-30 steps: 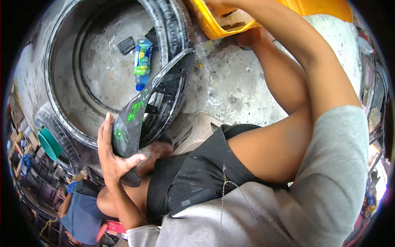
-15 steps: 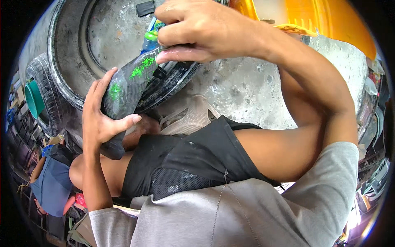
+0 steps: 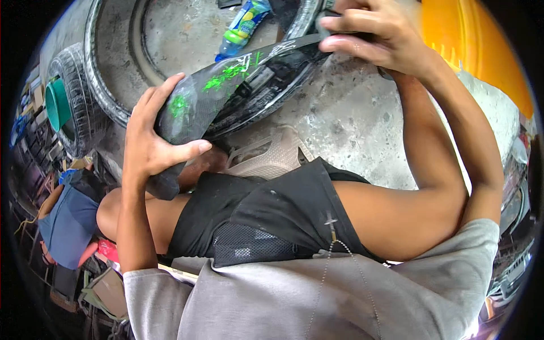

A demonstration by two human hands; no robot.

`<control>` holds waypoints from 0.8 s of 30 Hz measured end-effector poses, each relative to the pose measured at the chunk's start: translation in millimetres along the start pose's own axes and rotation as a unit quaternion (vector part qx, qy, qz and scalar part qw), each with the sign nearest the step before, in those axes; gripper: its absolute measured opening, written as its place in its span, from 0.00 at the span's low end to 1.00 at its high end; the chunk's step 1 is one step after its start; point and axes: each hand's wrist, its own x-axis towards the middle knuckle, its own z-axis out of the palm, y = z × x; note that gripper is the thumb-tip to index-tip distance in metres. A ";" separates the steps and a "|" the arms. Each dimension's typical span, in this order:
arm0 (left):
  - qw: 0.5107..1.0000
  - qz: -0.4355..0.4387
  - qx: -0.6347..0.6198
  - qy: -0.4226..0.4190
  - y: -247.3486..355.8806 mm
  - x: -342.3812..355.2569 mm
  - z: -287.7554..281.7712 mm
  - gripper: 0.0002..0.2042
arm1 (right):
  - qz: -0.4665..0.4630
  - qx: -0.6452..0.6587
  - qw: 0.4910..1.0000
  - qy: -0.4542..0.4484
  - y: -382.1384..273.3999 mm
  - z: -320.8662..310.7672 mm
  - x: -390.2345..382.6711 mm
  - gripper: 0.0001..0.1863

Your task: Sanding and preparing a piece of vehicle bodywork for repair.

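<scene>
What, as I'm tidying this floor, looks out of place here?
A blue-green plastic bottle lies on its side inside the large black rubber tire, seemingly an odd spot for it. Bright green marks stand out on the curved black rubber strip.

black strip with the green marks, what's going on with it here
The person's left hand holds the near end of the black strip, thumb on one side and fingers on the other. The right hand is at its far end, though whether it grips the strip or something small there is unclear. Behind it are a big tire and, inside the ring, a bottle.
</scene>
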 end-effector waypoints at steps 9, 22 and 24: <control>1.000 0.005 0.000 0.019 -3.5 -3.5 -1.5 0.53 | -0.077 0.016 0.997 0.015 -0.2 28.6 21.1 0.16; 1.000 -0.004 0.009 -0.001 4.1 1.9 3.7 0.54 | -0.054 -0.048 0.997 0.032 -3.9 7.9 -7.6 0.15; 0.999 0.016 0.007 0.030 4.1 -3.9 -0.4 0.53 | -0.178 -0.010 0.983 0.051 -1.7 47.5 41.0 0.18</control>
